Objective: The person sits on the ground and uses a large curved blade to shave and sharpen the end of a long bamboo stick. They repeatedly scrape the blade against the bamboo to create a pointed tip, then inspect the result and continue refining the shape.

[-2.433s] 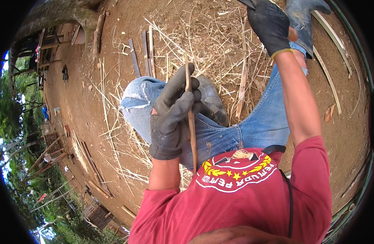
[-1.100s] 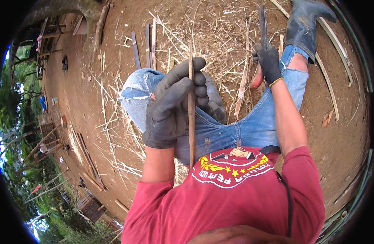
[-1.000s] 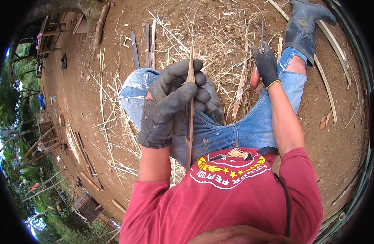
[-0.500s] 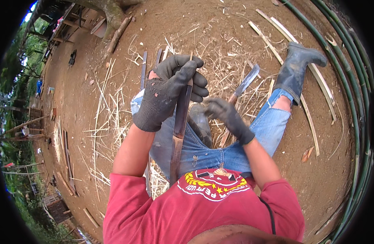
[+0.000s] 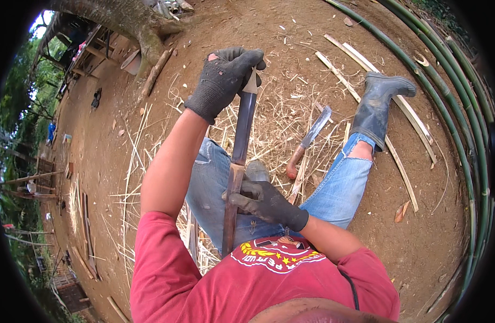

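Note:
A dark bamboo strip (image 5: 243,126) runs up and away from my shirt front, with a brown joint partway along and a pale, cut tip. My gloved left hand (image 5: 230,72) is closed round that far tip, arm stretched out. My gloved right hand (image 5: 261,202) is wrapped round the strip's lower, brownish part, just below the joint. Beyond the right hand, a machete (image 5: 316,129) with a reddish-brown wooden handle lies on the shavings, touched by neither hand.
Pale shavings (image 5: 282,107) litter the dirt between my legs. My right boot (image 5: 385,99) rests beside long pale split strips (image 5: 401,167). Green bamboo poles (image 5: 457,102) curve along the right. A tree trunk (image 5: 142,32) stands at far left, with a log (image 5: 157,74) near it.
My left hand has moved away from me to the strip's tip, baring more of it. My right hand has come from near the machete handle and taken hold of the strip's lower part.

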{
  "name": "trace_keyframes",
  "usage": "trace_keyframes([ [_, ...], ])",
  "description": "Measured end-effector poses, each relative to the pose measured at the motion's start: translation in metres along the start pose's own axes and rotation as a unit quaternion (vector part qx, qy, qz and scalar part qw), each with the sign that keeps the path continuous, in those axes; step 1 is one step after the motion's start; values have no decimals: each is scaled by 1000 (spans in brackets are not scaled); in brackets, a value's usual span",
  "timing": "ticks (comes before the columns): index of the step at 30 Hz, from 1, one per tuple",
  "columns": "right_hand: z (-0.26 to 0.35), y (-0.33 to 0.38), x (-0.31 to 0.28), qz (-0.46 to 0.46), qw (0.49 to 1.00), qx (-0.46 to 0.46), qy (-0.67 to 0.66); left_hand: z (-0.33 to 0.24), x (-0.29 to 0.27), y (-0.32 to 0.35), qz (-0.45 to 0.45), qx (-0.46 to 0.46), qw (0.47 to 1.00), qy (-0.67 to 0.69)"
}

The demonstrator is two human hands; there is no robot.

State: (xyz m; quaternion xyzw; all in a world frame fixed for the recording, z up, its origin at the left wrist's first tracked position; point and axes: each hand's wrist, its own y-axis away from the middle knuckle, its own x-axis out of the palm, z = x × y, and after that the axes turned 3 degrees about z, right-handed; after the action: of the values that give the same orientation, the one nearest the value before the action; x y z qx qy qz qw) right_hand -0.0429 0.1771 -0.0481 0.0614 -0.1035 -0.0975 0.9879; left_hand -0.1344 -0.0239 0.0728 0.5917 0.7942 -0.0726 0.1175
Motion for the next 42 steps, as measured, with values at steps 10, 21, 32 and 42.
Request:
trace_keyframes([
  [10, 8, -7, -35, -129, 984, -63, -105, 39, -16, 6, -81, 17, 992, 100],
  [21, 98, -23, -203, -331, 905, -261, -61, 45, 63, 184, 261, -239, 900, 256],
  [32, 15, -2, -67, -66, 980, -84, -167, 9, -15, -27, 36, 13, 971, 234],
  [42, 10, 42, -73, -234, 965, -69, -101, 19, -7, -106, -101, 54, 876, 469],
])
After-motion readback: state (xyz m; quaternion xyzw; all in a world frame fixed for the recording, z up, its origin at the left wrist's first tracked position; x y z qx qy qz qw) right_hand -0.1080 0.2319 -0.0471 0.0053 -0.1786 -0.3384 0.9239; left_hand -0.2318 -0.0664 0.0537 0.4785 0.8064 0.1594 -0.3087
